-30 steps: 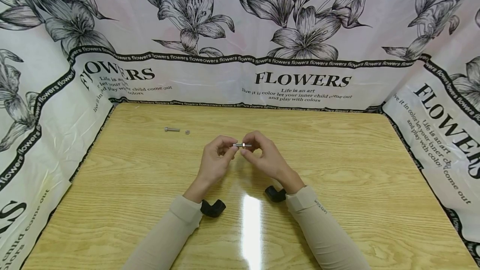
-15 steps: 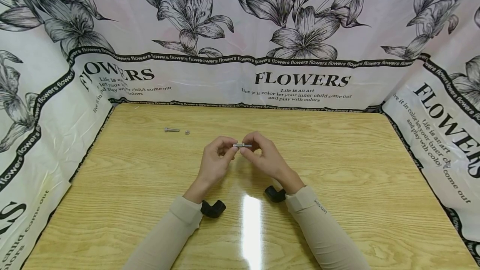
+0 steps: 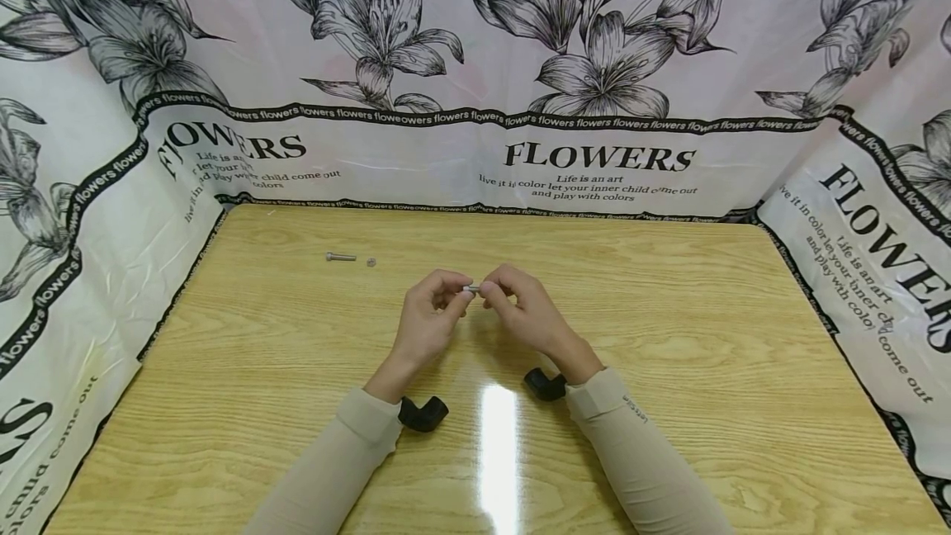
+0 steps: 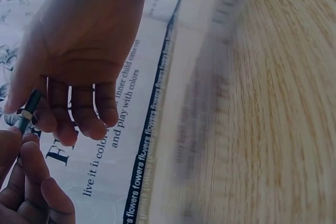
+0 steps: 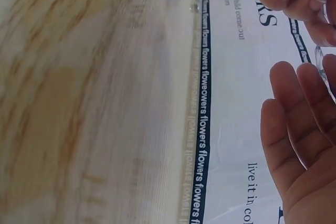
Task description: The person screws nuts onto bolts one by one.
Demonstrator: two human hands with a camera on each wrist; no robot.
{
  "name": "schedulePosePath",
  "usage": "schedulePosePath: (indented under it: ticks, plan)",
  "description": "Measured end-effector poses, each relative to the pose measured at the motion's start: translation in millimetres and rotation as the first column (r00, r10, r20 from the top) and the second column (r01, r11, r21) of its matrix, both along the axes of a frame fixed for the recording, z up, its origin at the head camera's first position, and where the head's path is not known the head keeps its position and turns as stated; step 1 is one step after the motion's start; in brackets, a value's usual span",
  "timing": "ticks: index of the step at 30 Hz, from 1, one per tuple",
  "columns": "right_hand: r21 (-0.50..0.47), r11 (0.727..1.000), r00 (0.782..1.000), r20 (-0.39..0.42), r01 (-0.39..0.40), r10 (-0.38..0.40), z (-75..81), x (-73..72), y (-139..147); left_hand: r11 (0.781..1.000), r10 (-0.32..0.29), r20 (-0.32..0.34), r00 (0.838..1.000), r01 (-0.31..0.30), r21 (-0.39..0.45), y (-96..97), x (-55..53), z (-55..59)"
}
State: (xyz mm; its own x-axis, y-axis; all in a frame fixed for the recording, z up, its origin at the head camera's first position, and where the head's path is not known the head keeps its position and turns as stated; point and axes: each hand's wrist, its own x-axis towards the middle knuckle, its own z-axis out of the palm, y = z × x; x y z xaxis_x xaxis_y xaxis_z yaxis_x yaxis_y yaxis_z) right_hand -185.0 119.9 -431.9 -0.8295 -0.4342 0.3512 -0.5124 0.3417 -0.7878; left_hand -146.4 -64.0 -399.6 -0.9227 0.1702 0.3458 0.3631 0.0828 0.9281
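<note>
Above the middle of the table, my left hand pinches the head end of a small metal bolt between thumb and forefinger. My right hand meets it from the right, thumb and forefinger closing on the hex nut that sits on the bolt. In the head view the right thumb covers this nut. The left wrist view shows the nut partway along the threaded shaft, with the right hand's other fingers hanging loosely. The right wrist view leaves the nut hidden.
A second bolt lies at the back left of the wood-grain table, with a loose nut beside it. Black wrist cameras sit by both wrists. White flower-print sheeting walls the back and sides.
My right thumb and forefinger have closed in on the nut, the thumb shifting up and over it, hiding it and the bolt's tip in the head view. My left hand stays nearly still.
</note>
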Motion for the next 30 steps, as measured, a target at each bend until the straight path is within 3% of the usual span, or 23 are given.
schedulePosePath:
  ticks: [7, 12, 15, 18, 25, 30]
  plan:
    - [-0.048, 0.999, 0.998, 0.059, 0.001, 0.002, 3.8, 3.3, -0.6, 1.0, 0.01, -0.003, 1.0, -0.01, 0.009, 0.0, -0.5, -0.5]
    - [-0.062, 0.998, 1.0, 0.008, -0.023, 0.024, 24.3, 13.4, -5.3, 1.0, 0.007, -0.009, 1.0, -0.007, 0.011, 0.0, -1.5, -1.3]
    - [-0.032, 0.999, 1.0, 0.011, -0.014, 0.015, 37.0, 20.0, -7.4, 1.0, 0.008, -0.01, 1.0, -0.008, 0.005, -0.1, -1.4, -1.4]
    - [-0.003, 1.0, 0.999, 0.04, 0.001, -0.001, 39.3, 20.9, -7.0, 1.0, 0.008, -0.007, 1.0, -0.008, 0.003, -0.1, -1.2, -0.9]
    - [-0.028, 1.0, 0.996, 0.089, 0.002, 0.0, 4.6, 2.9, -0.3, 1.0, -0.002, -0.004, 1.0, 0.002, 0.015, 0.0, -1.2, -0.9]
    - [-0.049, 0.999, 0.997, 0.07, -0.005, 0.009, 2.3, 2.2, -1.0, 1.0, -0.003, -0.008, 1.0, 0.003, 0.014, -0.3, -1.0, -0.7]
